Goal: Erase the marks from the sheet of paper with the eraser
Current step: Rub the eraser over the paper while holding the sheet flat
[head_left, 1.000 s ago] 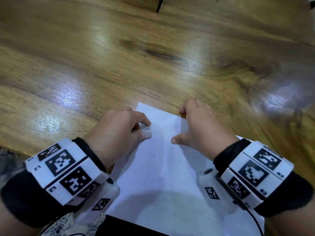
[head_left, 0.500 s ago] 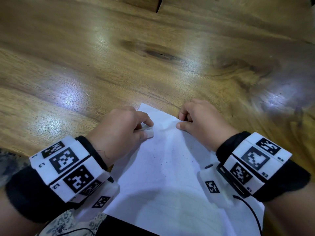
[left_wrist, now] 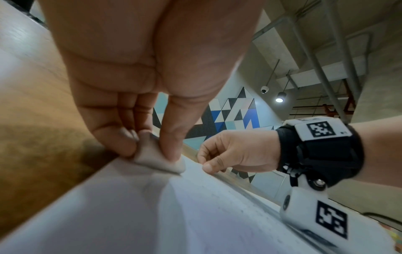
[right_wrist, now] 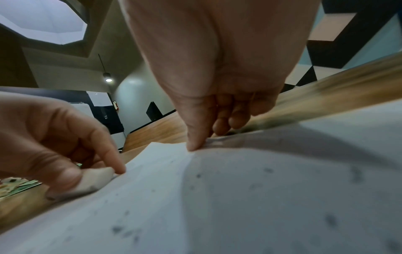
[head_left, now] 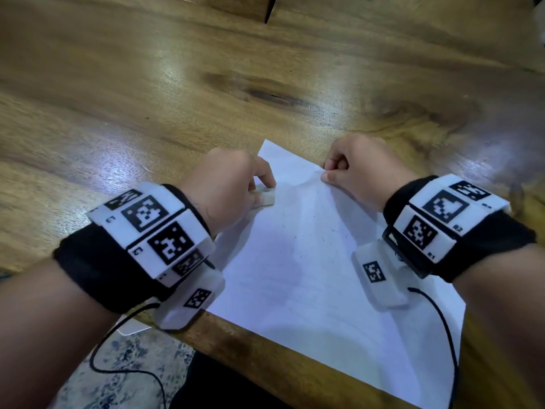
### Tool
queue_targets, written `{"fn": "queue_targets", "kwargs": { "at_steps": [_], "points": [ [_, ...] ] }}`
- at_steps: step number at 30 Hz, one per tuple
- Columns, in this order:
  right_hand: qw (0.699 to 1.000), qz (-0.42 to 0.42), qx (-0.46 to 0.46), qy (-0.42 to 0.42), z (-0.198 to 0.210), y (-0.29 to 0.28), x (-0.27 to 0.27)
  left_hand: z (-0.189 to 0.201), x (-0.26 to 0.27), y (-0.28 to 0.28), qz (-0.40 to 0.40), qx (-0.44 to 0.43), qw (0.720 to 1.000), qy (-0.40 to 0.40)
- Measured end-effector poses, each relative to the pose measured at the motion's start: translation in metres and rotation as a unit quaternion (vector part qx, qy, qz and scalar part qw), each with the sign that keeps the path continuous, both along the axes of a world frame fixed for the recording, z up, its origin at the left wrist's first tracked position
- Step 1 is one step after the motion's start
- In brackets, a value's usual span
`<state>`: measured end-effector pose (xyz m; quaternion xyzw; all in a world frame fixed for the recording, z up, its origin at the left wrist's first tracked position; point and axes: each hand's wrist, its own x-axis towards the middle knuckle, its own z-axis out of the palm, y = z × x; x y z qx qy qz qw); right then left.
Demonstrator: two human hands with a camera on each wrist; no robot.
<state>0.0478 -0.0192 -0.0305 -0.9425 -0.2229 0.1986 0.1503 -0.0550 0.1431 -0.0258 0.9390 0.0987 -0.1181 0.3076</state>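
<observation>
A white sheet of paper point(head_left: 309, 276) lies on the wooden table, its near corner over the table's front edge. Small dark specks dot its middle. My left hand point(head_left: 227, 184) pinches a white eraser point(head_left: 265, 199) between thumb and fingers at the sheet's left edge; the eraser point(left_wrist: 156, 158) touches the paper point(left_wrist: 174, 214). My right hand point(head_left: 356, 169) has curled fingers and pinches the sheet's far right edge, thumb on top. In the right wrist view the thumb tip point(right_wrist: 193, 144) presses the paper point(right_wrist: 261, 197), which is slightly lifted and creased there, and the eraser point(right_wrist: 95, 178) shows at the left.
The wooden table point(head_left: 206, 93) stretches bare beyond the sheet, with a dark gap point(head_left: 269, 10) between boards at the far edge. A black cable point(head_left: 124, 364) hangs from the left wristband over patterned floor below the table's front edge.
My right hand has shifted right and forward along the sheet's far edge and now pinches it. The left hand still holds the eraser at the left edge. The view has tilted downward.
</observation>
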Motion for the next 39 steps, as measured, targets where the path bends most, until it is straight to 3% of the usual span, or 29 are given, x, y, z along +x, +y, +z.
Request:
{"fn": "queue_targets", "kwargs": {
  "at_steps": [5, 9, 16, 20, 23, 25, 30, 35, 37, 39],
  "points": [
    [0.992, 0.125, 0.032, -0.004, 0.000, -0.006, -0.014, -0.002, 0.001, 0.002, 0.012, -0.012, 1.000, 0.010],
    [0.981, 0.192, -0.037, -0.010, 0.001, -0.007, -0.021, 0.000, 0.004, 0.009, 0.018, -0.018, 1.000, 0.014],
    [0.973, 0.211, -0.093, -0.023, 0.001, -0.004, -0.025, 0.003, 0.021, 0.012, -0.016, 0.007, 1.000, 0.014],
    [0.967, 0.226, -0.117, -0.021, -0.002, -0.003, -0.025, 0.000, -0.009, 0.013, -0.062, 0.033, 0.998, -0.001],
    [0.964, 0.231, -0.133, -0.019, 0.000, -0.002, -0.027, 0.004, -0.033, 0.013, -0.093, 0.012, 0.994, 0.058],
    [0.960, 0.239, -0.145, -0.024, 0.002, -0.001, -0.027, 0.007, -0.027, 0.014, -0.074, -0.003, 0.995, 0.066],
    [0.956, 0.243, -0.164, -0.029, 0.004, 0.000, -0.028, 0.005, 0.010, 0.008, -0.029, 0.022, 0.999, -0.012],
    [0.957, 0.240, -0.164, -0.018, 0.002, -0.001, -0.028, 0.006, -0.035, 0.006, -0.107, 0.011, 0.992, 0.060],
    [0.958, 0.238, -0.160, -0.018, 0.001, -0.002, -0.027, 0.007, -0.038, 0.006, -0.107, 0.001, 0.991, 0.082],
    [0.959, 0.237, -0.154, -0.019, 0.001, -0.002, -0.027, 0.008, -0.019, 0.005, -0.084, 0.003, 0.995, 0.054]
  ]
}}
